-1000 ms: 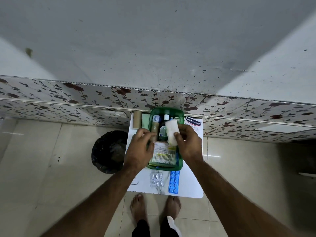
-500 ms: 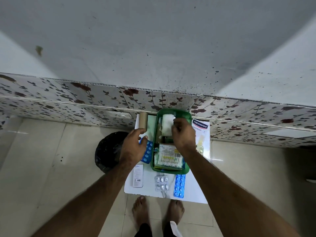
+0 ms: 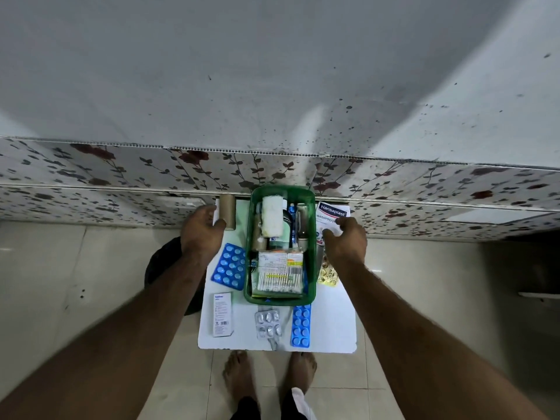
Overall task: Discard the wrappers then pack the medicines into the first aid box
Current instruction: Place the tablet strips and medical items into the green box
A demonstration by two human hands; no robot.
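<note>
A green first aid box (image 3: 311, 207) stands on a small white table (image 3: 330, 328). A white gauze roll (image 3: 273, 216), bottles and a pack of cotton swabs (image 3: 278, 275) lie inside it. My left hand (image 3: 202, 230) hovers left of the box, fingers apart, beside a brown cardboard roll (image 3: 227, 215). My right hand (image 3: 345, 239) hovers right of the box, fingers apart over a Hansaplast pack (image 3: 331, 212). Around the box lie a blue blister strip (image 3: 231, 266), a white medicine carton (image 3: 222, 313), a silver blister strip (image 3: 268, 323), another blue strip (image 3: 301, 325) and a yellow capsule strip (image 3: 328, 275).
A black bin (image 3: 157, 262) stands on the floor left of the table, partly hidden by my left forearm. A floral-patterned wall panel (image 3: 121, 174) runs behind the table. My bare feet (image 3: 266, 377) are at the table's near edge.
My right hand has set the white gauze roll down in the box and moved right toward the Hansaplast pack. My left hand has moved left, off the box, toward the cardboard roll.
</note>
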